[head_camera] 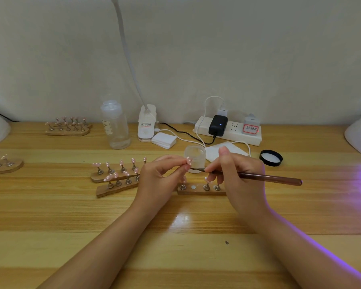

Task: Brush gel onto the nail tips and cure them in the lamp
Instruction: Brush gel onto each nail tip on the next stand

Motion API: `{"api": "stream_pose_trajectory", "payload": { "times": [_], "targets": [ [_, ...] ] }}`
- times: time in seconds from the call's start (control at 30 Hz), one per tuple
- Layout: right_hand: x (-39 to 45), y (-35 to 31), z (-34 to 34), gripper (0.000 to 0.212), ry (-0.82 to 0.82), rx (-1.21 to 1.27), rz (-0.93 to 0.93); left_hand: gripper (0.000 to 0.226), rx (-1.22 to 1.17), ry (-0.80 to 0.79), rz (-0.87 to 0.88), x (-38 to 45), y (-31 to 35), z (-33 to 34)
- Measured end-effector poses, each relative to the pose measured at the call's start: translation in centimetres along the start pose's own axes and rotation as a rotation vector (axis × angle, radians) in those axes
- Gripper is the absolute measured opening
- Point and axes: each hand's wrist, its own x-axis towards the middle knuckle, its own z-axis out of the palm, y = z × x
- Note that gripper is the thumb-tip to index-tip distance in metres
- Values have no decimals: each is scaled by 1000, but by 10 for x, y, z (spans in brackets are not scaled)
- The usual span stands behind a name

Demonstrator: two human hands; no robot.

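Above the wooden table, left hand pinches nail tip; right hand grips brush.

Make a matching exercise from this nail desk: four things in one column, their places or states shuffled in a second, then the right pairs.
Things:
1. Brush
2. Nail tip
3. Black lid
4. Gel jar

Places or states:
A. lying on the desk, right of the jar
B. pinched in the left hand
C. open, behind the hands
D. held in the right hand

Pairs: 1-D, 2-B, 3-A, 4-C
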Motion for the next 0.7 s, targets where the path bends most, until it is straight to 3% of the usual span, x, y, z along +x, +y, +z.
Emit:
{"api": "stream_pose_trajectory", "payload": {
  "times": [0.23, 0.7],
  "targets": [
    [1, 0, 5, 38, 56, 11, 63, 13, -175, 17, -110, -2, 3, 0],
    [-4, -5, 8, 39, 26, 22, 104, 15, -185, -14, -94, -1, -1, 0]
  ]
}}
